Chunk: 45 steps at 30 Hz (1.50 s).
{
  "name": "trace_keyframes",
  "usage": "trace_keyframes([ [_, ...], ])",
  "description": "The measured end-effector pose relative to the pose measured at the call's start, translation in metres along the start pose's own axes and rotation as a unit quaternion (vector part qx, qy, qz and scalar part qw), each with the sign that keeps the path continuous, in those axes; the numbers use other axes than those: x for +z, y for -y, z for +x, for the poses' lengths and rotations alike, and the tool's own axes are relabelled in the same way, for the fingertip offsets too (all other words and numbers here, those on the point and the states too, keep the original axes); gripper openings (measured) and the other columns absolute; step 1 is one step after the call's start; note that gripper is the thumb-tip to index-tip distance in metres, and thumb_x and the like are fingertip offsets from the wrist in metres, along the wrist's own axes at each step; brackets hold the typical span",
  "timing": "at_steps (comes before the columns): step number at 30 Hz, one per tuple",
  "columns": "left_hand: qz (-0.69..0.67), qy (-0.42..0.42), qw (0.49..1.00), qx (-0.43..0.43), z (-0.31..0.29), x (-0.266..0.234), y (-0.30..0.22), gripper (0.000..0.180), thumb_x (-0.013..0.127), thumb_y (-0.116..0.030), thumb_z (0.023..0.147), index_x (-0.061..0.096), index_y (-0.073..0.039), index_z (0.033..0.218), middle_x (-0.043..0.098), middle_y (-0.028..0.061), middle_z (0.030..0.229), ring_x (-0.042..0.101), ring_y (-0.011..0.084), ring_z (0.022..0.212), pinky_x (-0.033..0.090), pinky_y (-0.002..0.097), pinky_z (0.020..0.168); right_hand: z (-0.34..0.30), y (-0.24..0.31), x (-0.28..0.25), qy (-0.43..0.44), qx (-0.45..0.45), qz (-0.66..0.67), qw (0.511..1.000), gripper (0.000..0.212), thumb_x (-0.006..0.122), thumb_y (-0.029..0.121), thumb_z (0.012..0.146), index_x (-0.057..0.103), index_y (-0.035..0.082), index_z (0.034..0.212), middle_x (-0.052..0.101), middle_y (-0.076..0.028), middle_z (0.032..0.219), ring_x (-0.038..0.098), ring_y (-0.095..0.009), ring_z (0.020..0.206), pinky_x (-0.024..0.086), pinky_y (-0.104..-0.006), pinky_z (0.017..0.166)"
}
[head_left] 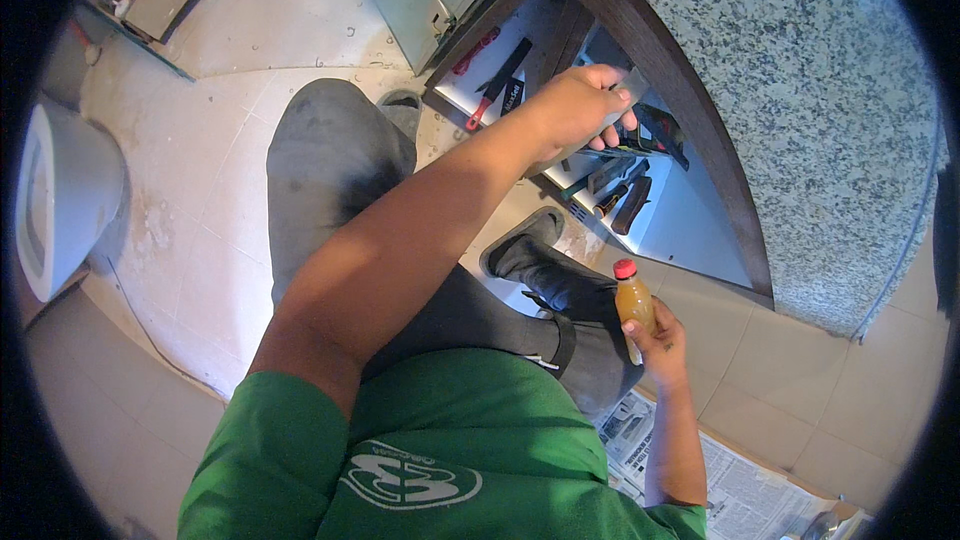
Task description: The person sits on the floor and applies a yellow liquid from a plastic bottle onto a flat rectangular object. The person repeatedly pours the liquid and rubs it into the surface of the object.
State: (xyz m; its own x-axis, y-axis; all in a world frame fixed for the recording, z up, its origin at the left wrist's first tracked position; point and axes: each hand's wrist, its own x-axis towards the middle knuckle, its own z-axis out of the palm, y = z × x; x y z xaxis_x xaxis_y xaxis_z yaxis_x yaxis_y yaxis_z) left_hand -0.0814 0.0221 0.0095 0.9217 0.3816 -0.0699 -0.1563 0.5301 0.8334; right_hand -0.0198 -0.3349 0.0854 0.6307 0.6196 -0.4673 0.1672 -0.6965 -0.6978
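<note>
Left hand point(592, 110) first: its fingers are closed around a flat grey blade point(630, 90), reaching across to the mouth of the dark-framed cabinet point(682, 85). Just below it, some dark-handled tools point(632, 204) lie on the white cabinet floor. Next along, beside the right knee, is a bottle point(634, 302) of orange liquid, its red cap on, gripped between thumb and fingers of the right hand point(662, 344). Farther right, newspaper point(745, 490) covers part of the floor. From where I stand, the step looks like a reach at the cabinet with the blade, bottle held aside. I'd say a move there calls for keeping the edge off the frame; uncapping the bottle would probably need the left hand freed.
</note>
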Motion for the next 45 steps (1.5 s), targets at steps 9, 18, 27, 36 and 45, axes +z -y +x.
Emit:
trace_keyframes([
  [9, 0.001, -0.003, 1.000, -0.013, -0.019, 0.005, 0.001, 0.025, 0.049, -0.021, 0.102, 0.061, -0.003, 0.114, 0.066, 0.0069, 0.095, 0.059, 0.0143, 0.070, 0.050, 0.0294, 0.062, -0.005, 0.002, 0.004, -0.008, -0.006, 0.001, 1.000, 0.042, 0.079, 0.016, 0.085, 0.062, 0.000, 0.120, 0.064, -0.001, 0.105, 0.057, -0.011, 0.097, 0.043, -0.0258, 0.089],
  [18, -0.038, -0.048, 0.998, -0.005, -0.004, -0.011, -0.002, 0.021, 0.051, -0.020, 0.101, 0.059, -0.004, 0.112, 0.067, 0.0087, 0.096, 0.059, 0.0142, 0.070, 0.050, 0.0284, 0.059, -0.004, -0.007, 0.001, 0.001, -0.013, -0.012, 1.000, 0.042, 0.080, 0.017, 0.085, 0.062, 0.000, 0.119, 0.064, -0.002, 0.105, 0.057, -0.012, 0.097, 0.043, -0.0258, 0.089],
  [27, -0.060, -0.028, 0.998, 0.007, -0.003, -0.004, -0.007, 0.021, 0.054, -0.023, 0.100, 0.061, -0.004, 0.106, 0.067, 0.0078, 0.095, 0.060, 0.0138, 0.072, 0.050, 0.0283, 0.061, -0.005, -0.009, 0.003, -0.012, -0.010, -0.016, 1.000, 0.049, 0.081, 0.021, 0.084, 0.062, -0.002, 0.122, 0.065, -0.004, 0.107, 0.059, -0.013, 0.098, 0.045, -0.0269, 0.089],
  [36, -0.028, -0.020, 0.999, 0.009, -0.013, 0.000, -0.008, 0.022, 0.051, -0.023, 0.101, 0.062, -0.004, 0.107, 0.067, 0.0070, 0.095, 0.059, 0.0132, 0.071, 0.050, 0.0282, 0.061, -0.003, -0.010, 0.007, -0.019, -0.021, -0.019, 0.999, 0.046, 0.081, 0.021, 0.084, 0.062, -0.002, 0.119, 0.064, -0.004, 0.106, 0.058, -0.013, 0.096, 0.045, -0.0271, 0.088],
  [45, -0.023, -0.058, 0.998, -0.014, -0.036, 0.003, -0.013, 0.025, 0.048, -0.019, 0.102, 0.059, -0.002, 0.116, 0.065, 0.0075, 0.094, 0.058, 0.0135, 0.070, 0.049, 0.0286, 0.061, -0.004, -0.014, 0.007, -0.021, -0.012, -0.011, 1.000, 0.046, 0.080, 0.022, 0.084, 0.062, -0.002, 0.120, 0.064, -0.004, 0.105, 0.057, -0.012, 0.093, 0.045, -0.0264, 0.085],
])
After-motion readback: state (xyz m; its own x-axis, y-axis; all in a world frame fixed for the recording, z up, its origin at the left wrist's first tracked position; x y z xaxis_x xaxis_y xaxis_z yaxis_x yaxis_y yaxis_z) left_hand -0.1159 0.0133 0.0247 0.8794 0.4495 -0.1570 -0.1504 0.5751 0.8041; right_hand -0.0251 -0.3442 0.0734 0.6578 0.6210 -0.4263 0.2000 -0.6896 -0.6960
